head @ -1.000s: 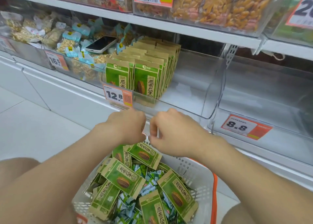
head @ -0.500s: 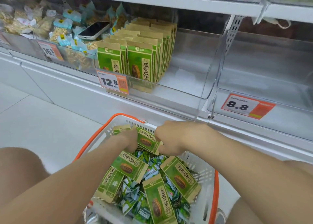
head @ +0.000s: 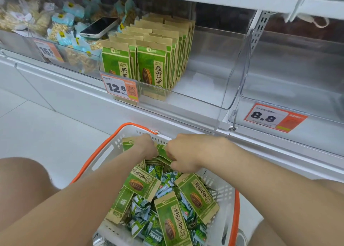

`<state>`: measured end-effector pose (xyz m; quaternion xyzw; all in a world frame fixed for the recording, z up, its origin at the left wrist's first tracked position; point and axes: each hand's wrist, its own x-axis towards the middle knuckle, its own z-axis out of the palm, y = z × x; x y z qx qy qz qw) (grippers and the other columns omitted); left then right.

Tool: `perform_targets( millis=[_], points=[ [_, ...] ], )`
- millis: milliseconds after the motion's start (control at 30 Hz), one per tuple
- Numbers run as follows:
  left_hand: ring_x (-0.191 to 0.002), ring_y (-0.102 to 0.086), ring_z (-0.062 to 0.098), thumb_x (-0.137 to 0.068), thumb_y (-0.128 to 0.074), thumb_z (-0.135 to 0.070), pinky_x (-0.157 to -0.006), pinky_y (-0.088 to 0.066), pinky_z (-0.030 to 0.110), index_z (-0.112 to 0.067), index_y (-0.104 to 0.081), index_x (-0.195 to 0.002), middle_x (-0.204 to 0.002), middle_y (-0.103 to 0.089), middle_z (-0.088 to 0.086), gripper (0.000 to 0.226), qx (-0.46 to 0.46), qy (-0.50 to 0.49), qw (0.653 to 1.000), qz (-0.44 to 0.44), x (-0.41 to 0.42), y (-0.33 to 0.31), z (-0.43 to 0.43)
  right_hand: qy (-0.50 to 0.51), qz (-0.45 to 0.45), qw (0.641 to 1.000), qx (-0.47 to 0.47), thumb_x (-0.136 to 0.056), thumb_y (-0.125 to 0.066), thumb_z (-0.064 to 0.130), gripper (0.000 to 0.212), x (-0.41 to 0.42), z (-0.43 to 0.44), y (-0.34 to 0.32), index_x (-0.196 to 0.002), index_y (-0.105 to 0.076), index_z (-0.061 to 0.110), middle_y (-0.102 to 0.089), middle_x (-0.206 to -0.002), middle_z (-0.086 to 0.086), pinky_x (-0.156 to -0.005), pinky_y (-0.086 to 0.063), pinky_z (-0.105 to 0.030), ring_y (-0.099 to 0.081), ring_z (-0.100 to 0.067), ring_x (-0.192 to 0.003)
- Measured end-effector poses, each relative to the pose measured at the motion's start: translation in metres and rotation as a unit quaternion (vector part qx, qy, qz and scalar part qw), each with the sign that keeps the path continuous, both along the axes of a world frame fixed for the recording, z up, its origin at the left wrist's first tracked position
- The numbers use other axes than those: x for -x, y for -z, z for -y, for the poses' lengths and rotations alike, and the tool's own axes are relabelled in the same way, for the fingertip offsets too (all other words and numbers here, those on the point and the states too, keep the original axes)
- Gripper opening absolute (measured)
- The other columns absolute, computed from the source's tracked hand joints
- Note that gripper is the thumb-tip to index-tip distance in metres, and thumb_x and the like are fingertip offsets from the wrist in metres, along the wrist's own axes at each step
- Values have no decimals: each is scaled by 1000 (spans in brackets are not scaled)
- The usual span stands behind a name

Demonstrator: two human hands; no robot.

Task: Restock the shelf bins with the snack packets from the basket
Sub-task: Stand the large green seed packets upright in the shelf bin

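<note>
A white basket (head: 104,152) with orange handles sits low in front of me, full of green-and-kraft seed packets (head: 198,195) and small green sachets (head: 143,210). My left hand (head: 144,146) and my right hand (head: 183,152) are together at the basket's far end, both gripping green packets (head: 162,151) there; the fingers are hidden under the knuckles. On the shelf above, a clear bin (head: 204,104) marked 12.8 holds two upright rows of the same packets (head: 151,65) on its left side.
A second clear bin (head: 290,89), marked 8.8, stands to the right. The bin on the left holds bagged nuts (head: 61,26) with a phone (head: 99,26) lying on top. My bare knee (head: 20,182) is at the left. White floor lies beyond.
Both hands came down from in front of the shelf edge into the basket's far end and closed on packets there. The view tilted down and nearer to the basket.
</note>
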<state>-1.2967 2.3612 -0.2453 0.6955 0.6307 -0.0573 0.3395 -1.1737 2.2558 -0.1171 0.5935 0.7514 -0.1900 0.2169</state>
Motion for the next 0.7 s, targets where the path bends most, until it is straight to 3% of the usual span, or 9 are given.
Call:
perform_targets(
  millis=[33,100,167,267,333,433,533,600,700],
  points=[
    [-94,-66,27,-87,-74,-10,-82,-59,35,-12,-62,-101,-95,-63,6,19,-4,-8,1000,18,0,-2,2,2,-7,1000,-3,-100,-53,27,11,-1,0,-1,-93,-55,19,-57,-94,-5,-63,-51,-32,-64,-26,-80],
    [-90,-66,26,-83,-74,-3,-72,-55,32,-10,-58,-113,-97,-64,8,34,11,-44,997,63,0,3,0,11,-4,1000,3,-101,-53,31,23,-6,0,-2,-115,-64,17,-61,-109,-8,-74,-58,-36,-67,-28,-90],
    [-76,-66,29,-80,-69,9,-64,-54,34,-10,-57,-107,-90,-65,14,35,58,-92,986,128,-1,3,-1,18,9,1000,7,-101,-54,33,31,-11,2,-2,-124,-65,16,-63,-116,-10,-80,-59,-39,-68,-30,-96],
    [-68,-61,28,-85,-61,13,-55,-54,30,-11,-54,-86,-79,-60,14,25,72,-147,971,176,-4,-6,3,27,23,999,14,-101,-54,27,20,-16,4,-2,-105,-66,12,-63,-98,-8,-60,-50,-31,-66,-27,-81],
    [-71,-59,29,-92,-55,6,-58,-51,32,-10,-55,-88,-80,-58,15,16,43,-146,971,183,-5,-9,4,33,33,999,8,-102,-52,22,22,-18,6,-5,-83,-57,12,-57,-83,-6,-51,-40,-29,-56,-23,-65],
    [-75,-55,29,-97,-49,-3,-63,-44,33,-10,-58,-96,-87,-59,9,11,-25,-56,985,160,0,-28,7,36,36,999,-11,-102,-49,13,28,-17,9,-13,-74,-49,12,-49,-76,-5,-47,-34,-27,-47,-21,-59],
    [-91,-60,27,-89,-51,5,-67,-41,28,-19,-58,-86,-89,-58,0,25,-92,106,986,89,3,-64,16,60,12,997,-55,-102,-52,10,27,-15,11,-16,-76,-45,13,-43,-79,-4,-48,-33,-28,-51,-21,-64],
    [-90,-60,23,-85,-50,9,-68,-40,24,-20,-61,-79,-84,-59,-4,31,-124,179,974,56,4,-96,28,88,-18,993,-79,-100,-57,11,29,-13,11,-17,-75,-43,14,-42,-80,-4,-51,-35,-29,-55,-24,-70],
    [-83,-59,24,-80,-46,13,-65,-42,26,-21,-56,-67,-80,-63,-2,38,-134,202,965,103,12,-128,33,145,-73,980,-118,-97,-63,17,29,-10,15,-24,-75,-44,16,-46,-79,-4,-49,-34,-28,-55,-22,-66]
  ],
)
